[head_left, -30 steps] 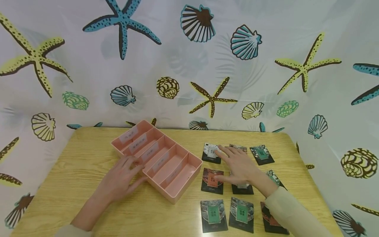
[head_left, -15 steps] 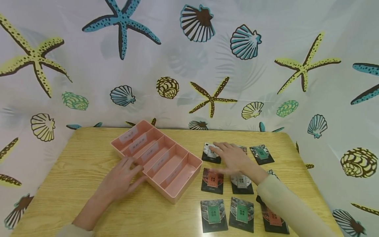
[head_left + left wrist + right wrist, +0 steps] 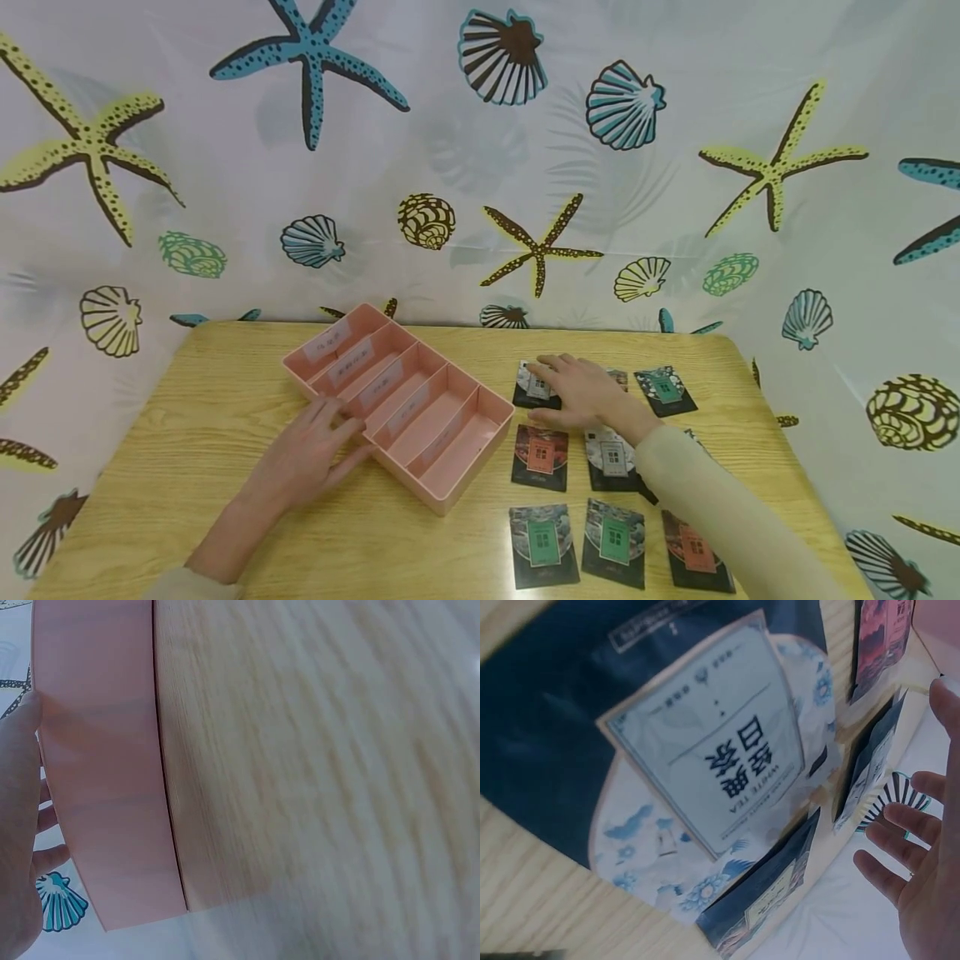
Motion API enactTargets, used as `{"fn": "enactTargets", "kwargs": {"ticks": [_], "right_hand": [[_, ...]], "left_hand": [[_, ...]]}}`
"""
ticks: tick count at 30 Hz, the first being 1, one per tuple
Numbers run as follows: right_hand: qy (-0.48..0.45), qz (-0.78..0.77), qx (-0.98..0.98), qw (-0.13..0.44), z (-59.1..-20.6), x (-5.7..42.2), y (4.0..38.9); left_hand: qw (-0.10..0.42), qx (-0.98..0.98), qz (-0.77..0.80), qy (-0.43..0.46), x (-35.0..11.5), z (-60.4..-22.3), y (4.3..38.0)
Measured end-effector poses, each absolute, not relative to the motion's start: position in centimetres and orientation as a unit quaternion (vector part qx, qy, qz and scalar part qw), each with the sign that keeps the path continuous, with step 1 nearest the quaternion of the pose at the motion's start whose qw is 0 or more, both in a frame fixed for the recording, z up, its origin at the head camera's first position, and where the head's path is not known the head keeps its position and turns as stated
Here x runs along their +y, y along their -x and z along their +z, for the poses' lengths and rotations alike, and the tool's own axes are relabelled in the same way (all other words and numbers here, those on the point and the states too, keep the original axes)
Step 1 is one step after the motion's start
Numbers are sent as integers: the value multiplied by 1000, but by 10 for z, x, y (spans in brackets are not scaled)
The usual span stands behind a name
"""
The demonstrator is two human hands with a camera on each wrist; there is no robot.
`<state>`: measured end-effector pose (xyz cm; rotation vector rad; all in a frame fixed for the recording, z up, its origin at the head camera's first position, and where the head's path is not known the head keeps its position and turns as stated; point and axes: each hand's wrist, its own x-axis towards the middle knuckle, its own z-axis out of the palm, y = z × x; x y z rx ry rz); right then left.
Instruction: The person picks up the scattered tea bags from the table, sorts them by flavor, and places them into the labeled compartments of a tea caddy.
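Small update from my end: the right hand [image 3: 581,392] has just drifted left to the pale-labelled packet [image 3: 536,387] near the table's [image 3: 360,542] back edge. Fingers apart, gripping nothing; can't tell if they touch. I'd call it reaching, with no pickup yet. The left hand [image 3: 307,450] hasn't budged, thumb and fingers clamped on the pink box [image 3: 416,486], left of the packet.

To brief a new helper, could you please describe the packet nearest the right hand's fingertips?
On the wooden table, find the pink box, then the packets to its right. In their far row, pick the white-label packet closest to the box, partly behind the right hand. Its label distinguishes it from the red-label packet in front and the green-label packet ending its row.
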<state>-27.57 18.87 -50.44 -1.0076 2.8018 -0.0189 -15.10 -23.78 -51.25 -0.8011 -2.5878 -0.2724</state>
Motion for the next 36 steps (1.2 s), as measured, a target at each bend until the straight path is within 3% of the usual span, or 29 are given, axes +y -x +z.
{"fn": "enactTargets", "kwargs": {"ticks": [17, 36], "right_hand": [[237, -99, 962, 91, -516, 197, 290], [241, -128, 955, 117, -515, 194, 300]], "left_hand": [[196, -934, -105, 280, -236, -510, 149], [199, -931, -107, 286, -237, -510, 149]]}}
